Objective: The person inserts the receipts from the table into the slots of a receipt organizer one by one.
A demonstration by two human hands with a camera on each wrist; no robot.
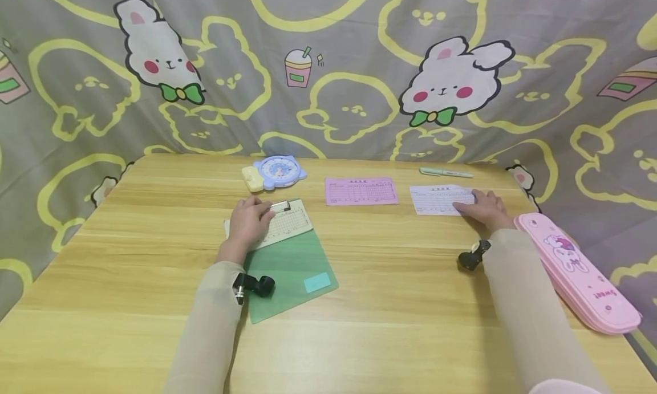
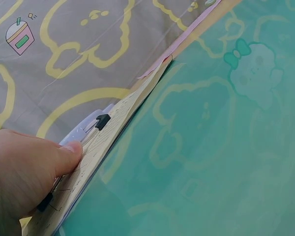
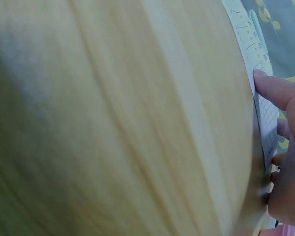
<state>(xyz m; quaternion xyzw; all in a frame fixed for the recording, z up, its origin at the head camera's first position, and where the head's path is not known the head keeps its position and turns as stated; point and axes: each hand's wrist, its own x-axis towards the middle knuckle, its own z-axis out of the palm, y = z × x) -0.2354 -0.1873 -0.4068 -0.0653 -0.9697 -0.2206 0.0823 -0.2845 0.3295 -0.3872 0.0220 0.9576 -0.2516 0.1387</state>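
Note:
A green clipboard (image 1: pixel 293 274) lies slanted on the table, with cream printed forms (image 1: pixel 287 223) under its metal clip (image 1: pixel 280 206). My left hand (image 1: pixel 250 222) grips the clip end; in the left wrist view its thumb (image 2: pixel 69 156) presses on the clip, while the other fingers are mostly hidden. To the right, my right hand (image 1: pixel 485 208) holds the right side of a white printed form (image 1: pixel 431 200). The right wrist view shows the thumb (image 3: pixel 270 88) on the paper and the other fingers curled at its edge. A pink printed form (image 1: pixel 361 191) lies between the hands.
A blue toy-like clock (image 1: pixel 279 171) with a yellow piece (image 1: pixel 252 179) sits behind the clipboard. A pale green pen (image 1: pixel 446 173) lies behind the white form. The pink pencil case (image 1: pixel 575 268) rests beside my right forearm. A patterned curtain (image 1: pixel 349 52) hangs behind the table.

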